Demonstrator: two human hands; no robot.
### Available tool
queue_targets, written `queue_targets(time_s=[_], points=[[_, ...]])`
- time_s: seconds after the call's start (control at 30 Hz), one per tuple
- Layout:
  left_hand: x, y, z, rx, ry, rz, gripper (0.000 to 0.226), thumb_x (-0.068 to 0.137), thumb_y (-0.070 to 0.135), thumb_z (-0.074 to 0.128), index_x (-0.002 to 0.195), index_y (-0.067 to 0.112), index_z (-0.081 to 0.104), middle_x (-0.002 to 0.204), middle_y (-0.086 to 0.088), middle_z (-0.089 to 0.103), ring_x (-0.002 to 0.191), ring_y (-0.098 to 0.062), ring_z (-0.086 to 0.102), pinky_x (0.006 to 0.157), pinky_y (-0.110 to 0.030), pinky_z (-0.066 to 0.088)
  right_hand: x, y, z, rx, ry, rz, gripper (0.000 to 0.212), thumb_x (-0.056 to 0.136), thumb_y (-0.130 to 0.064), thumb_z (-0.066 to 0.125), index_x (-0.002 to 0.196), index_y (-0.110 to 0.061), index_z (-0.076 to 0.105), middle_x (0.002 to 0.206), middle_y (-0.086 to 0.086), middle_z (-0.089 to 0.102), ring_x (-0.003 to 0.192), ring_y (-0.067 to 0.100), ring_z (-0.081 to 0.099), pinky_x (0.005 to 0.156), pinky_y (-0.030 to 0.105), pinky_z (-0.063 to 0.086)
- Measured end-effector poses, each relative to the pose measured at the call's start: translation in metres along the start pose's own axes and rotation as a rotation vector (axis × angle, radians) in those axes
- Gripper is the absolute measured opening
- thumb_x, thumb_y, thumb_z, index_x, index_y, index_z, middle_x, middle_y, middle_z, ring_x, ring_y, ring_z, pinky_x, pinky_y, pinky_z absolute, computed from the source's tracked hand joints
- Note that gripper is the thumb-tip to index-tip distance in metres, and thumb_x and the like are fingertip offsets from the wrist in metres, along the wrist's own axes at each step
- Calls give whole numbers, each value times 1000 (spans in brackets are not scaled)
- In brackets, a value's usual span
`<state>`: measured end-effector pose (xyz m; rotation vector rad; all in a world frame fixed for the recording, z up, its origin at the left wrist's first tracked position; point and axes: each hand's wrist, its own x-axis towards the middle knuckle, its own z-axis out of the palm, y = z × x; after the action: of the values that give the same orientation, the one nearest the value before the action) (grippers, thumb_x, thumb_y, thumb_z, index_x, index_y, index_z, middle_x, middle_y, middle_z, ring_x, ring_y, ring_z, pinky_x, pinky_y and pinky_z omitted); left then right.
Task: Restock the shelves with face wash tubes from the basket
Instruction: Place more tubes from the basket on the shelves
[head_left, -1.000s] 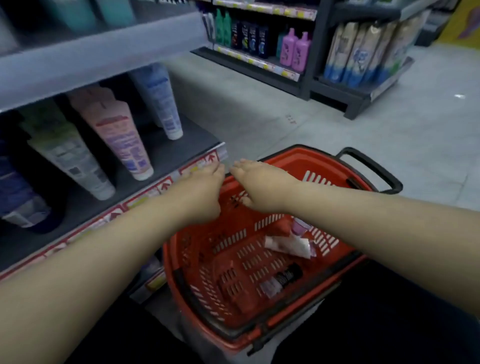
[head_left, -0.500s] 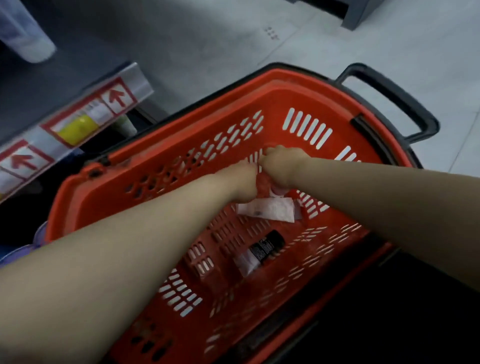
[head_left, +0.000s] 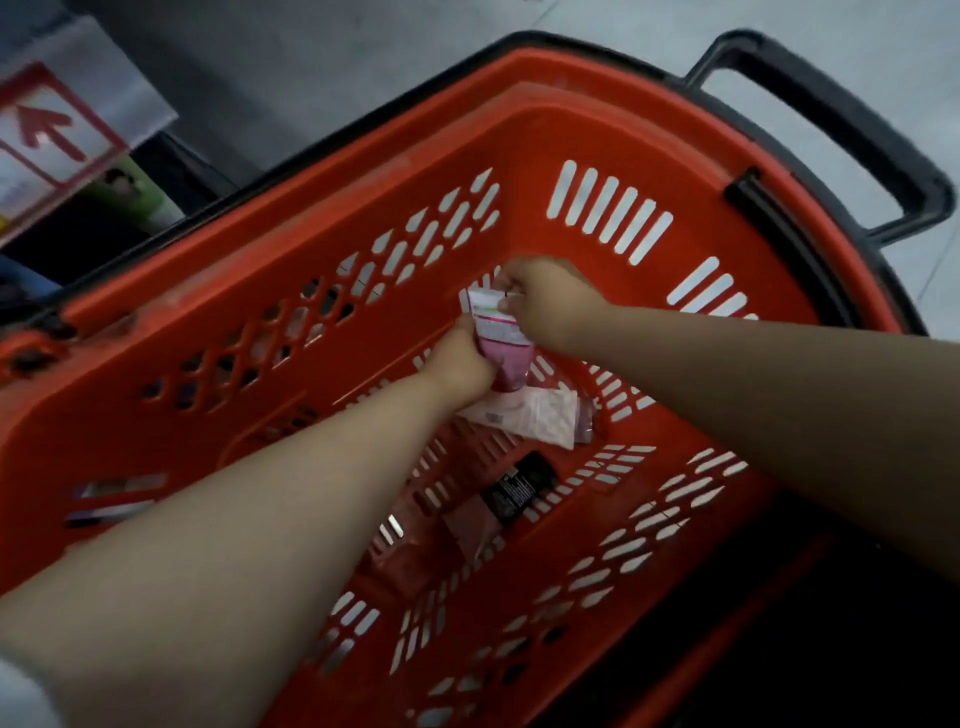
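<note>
bare forearms (head_left: 270, 519), white sleeve edge (head_left: 18, 701) (left arm)

Bore a red basket (head_left: 519, 130) on the grey floor (head_left: 332, 67), beside a shelf edge (head_left: 62, 130). Held a pale pink tube (head_left: 535, 421) and a black tube (head_left: 519, 491) flat inside.

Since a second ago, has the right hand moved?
Yes. The right hand dropped from above the rim of the red basket down inside it, onto the pink tube.
</note>
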<state>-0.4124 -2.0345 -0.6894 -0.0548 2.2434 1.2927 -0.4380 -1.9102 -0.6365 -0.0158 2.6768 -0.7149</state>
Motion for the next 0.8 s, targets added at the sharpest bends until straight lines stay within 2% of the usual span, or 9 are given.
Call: queue_targets(time_s=[0.13,0.23,0.3,0.37,0.47,0.5,0.63,0.73,0.8], points=[[-21,1,-30,-167,67,-57,33,94,13,54,126,7,50,117,-9,62,100,-17,56,84,-32,48,-12,-24,-14,310,94,-22,19,89,-14,61,106,-6,68,105,9,67,89,12,55,76,25,47],[-54,13,-54,-256,137,12,27,95,13,52,122,8,52,113,-7,62,98,-14,56,86,-27,45,-32,-51,-30,660,91,27,27,87,-13,65,111,-1,63,103,14,66,87,16,59,73,19,51],[-81,26,-73,-336,205,50,26,96,14,50,121,8,53,110,-2,62,96,-11,57,83,-24,45,-44,-68,-38,766,-1,10,25,88,-14,64,112,-4,61,104,18,65,84,17,58,70,26,49],[-109,39,-94,-378,285,49,21,97,23,50,116,16,56,104,4,63,89,-8,56,74,-25,43,-60,-86,-43,715,-125,-30,15,88,-17,63,103,-13,63,104,17,66,83,19,57,71,30,49],[-154,53,-122,-409,376,70,17,95,32,53,104,19,58,82,9,60,75,-7,54,63,-22,41,-98,-119,-44,699,-210,-84,11,88,-17,63,97,-12,65,112,23,66,96,31,63,91,52,49],[-173,58,-130,-421,395,93,15,94,31,53,100,19,58,76,10,58,68,-4,53,61,-21,41,-112,-132,-43,747,-206,-117,12,88,-14,63,99,-9,64,113,23,66,98,32,64,94,51,49],[-247,69,-158,-497,459,193,17,92,29,58,98,13,61,72,5,65,65,-7,60,70,-30,50,-174,-186,-40,980,-138,-253,29,85,2,63,113,-2,59,101,10,68,84,12,65,80,20,54],[-305,73,-179,-632,486,276,11,94,15,55,100,7,56,61,6,65,51,-1,59,53,-19,49,-210,-227,-43,1020,-86,-338,23,84,-1,64,107,-6,63,91,4,69,80,10,64,80,22,53],[-341,76,-194,-683,535,328,10,93,8,55,102,8,54,77,0,67,60,-4,63,54,-19,52,-228,-257,-50,1001,-55,-394,22,85,-3,64,107,-4,64,89,4,69,79,10,63,78,22,53]])
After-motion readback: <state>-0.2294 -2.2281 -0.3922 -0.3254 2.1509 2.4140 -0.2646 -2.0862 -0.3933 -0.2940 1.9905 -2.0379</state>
